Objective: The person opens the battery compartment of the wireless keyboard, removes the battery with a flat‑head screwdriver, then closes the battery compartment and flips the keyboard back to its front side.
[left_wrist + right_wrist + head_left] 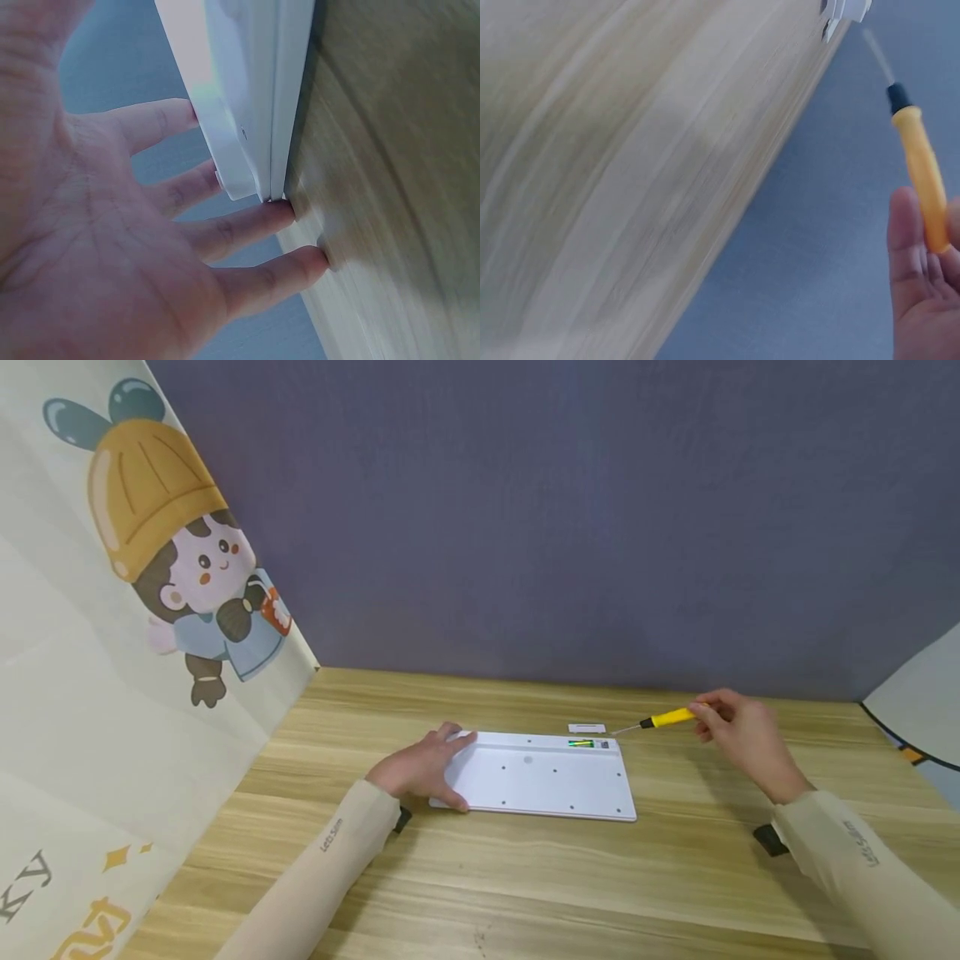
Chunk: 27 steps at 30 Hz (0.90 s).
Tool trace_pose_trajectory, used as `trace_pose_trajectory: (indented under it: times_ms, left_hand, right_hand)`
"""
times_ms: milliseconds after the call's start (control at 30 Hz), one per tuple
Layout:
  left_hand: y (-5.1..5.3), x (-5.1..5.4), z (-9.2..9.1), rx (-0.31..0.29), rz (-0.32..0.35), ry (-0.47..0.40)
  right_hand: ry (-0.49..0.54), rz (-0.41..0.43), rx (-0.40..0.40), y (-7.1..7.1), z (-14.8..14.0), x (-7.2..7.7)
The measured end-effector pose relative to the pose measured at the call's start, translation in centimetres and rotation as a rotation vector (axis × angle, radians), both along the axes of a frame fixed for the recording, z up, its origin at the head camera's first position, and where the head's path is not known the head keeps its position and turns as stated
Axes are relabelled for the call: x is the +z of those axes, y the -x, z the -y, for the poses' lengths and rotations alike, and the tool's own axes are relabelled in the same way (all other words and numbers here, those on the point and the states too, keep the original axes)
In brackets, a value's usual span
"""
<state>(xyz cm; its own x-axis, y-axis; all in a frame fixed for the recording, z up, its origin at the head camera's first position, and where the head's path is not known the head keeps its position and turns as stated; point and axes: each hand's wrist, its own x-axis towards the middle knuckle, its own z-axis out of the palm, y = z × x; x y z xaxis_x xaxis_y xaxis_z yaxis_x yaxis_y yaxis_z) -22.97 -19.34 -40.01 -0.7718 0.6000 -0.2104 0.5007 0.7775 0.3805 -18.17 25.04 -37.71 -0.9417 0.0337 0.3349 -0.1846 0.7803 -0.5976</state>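
Note:
A white keyboard lies face down on the table, its underside dotted with several small dark screw holes. My left hand holds its left end, thumb on the near edge and fingers at the far edge; the left wrist view shows the spread fingers against the keyboard's side. In the far right corner, a small battery slot is uncovered, with a green battery inside. Just beyond lies a white battery cover. My right hand pinches a screwdriver by its yellow handle, the tip pointing left near that corner, above the table.
The wood-grain table meets a dark blue-grey panel close behind the keyboard. A pale wall with a cartoon figure stands on the left. Part of another pale panel shows at the right.

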Motion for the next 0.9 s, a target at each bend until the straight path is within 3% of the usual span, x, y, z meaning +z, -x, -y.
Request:
trace_pose_trajectory:
  times_ms: [333, 633, 767, 900]
  left_hand:
    - [0.1, 0.0, 0.2, 0.008, 0.006, -0.005]
    - [0.0, -0.2, 0.1, 0.021, 0.003, 0.002]
    - [-0.1, -0.1, 0.1, 0.027, 0.006, 0.002]
    - [-0.1, 0.0, 0.0, 0.027, 0.003, 0.001]
  right_hand:
    - [-0.091, -0.043, -0.055, -1.5, -0.9, -0.4]
    - [-0.216, 0.008, -0.032, -3.9, 0.1, -1.6]
    - [-0.252, 0.061, -0.015, -4.4, 0.4, -2.4]
    - [-0.278, 0.209, 0.026, -4.8, 0.7, -2.9]
